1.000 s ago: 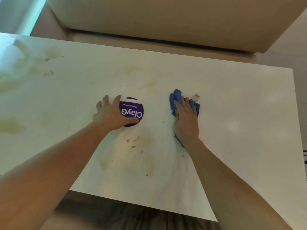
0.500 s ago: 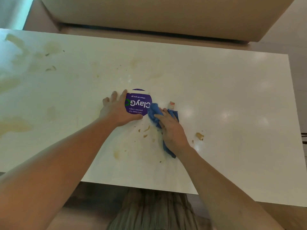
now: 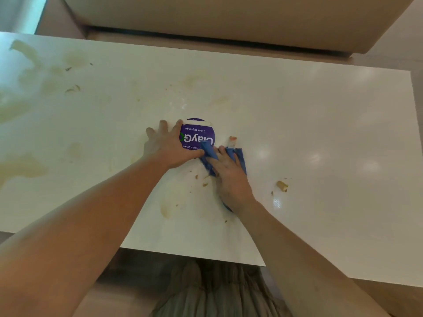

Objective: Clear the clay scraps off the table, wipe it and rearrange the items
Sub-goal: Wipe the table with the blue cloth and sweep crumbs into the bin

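White table [image 3: 320,133], streaked with tan smears [image 3: 23,168] and dotted with clay.

Left hand [image 3: 168,148] spread flat, pressing on left part of round purple disc [image 3: 198,133] near table's middle (lid or tub, hard to tell). Right hand [image 3: 231,177], fingers straight, pressed flat on crumpled blue cloth [image 3: 240,156] touching disc's near-right edge, one fold poking up over label. Clay lump [image 3: 282,186] lying apart to right of cloth; orange-tipped scrap [image 3: 232,138] just beyond it; crumbs [image 3: 204,184] just left of right hand.

Upside down from where you stand, the round purple lid [image 3: 197,133] shows white lettering: large "ClayG", with "Clean as you go" on its far side. The near line is only partly readable.
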The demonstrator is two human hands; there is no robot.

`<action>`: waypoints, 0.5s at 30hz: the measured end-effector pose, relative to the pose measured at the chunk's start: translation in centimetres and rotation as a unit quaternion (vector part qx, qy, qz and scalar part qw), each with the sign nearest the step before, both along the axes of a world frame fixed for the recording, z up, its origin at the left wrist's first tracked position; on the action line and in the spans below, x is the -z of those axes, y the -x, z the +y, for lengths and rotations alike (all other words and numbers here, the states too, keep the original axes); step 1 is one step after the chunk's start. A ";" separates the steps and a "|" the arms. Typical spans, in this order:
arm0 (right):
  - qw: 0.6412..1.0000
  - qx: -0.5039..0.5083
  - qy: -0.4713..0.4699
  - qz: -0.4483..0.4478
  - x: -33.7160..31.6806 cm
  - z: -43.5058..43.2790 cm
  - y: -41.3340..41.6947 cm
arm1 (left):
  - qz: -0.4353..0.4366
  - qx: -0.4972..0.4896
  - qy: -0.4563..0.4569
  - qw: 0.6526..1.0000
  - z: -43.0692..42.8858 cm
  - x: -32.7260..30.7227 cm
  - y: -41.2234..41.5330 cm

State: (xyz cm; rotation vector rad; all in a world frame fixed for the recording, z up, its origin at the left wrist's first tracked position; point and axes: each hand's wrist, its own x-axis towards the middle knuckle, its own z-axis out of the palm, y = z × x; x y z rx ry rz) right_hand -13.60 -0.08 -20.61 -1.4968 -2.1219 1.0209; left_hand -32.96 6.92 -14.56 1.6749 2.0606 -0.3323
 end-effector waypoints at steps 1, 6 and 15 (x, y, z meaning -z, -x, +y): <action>1.000 0.001 0.003 0.026 -1.3 -0.3 -0.1 | -0.003 -0.004 0.003 1.000 0.1 -0.2 -0.1; 0.997 0.066 0.025 -0.007 -4.0 2.7 -5.8 | -0.031 -0.012 -0.010 0.999 -0.3 -1.0 0.3; 0.992 0.098 -0.037 -0.066 -0.8 -2.1 1.4 | -0.024 -0.016 -0.009 1.000 -0.4 -0.4 0.3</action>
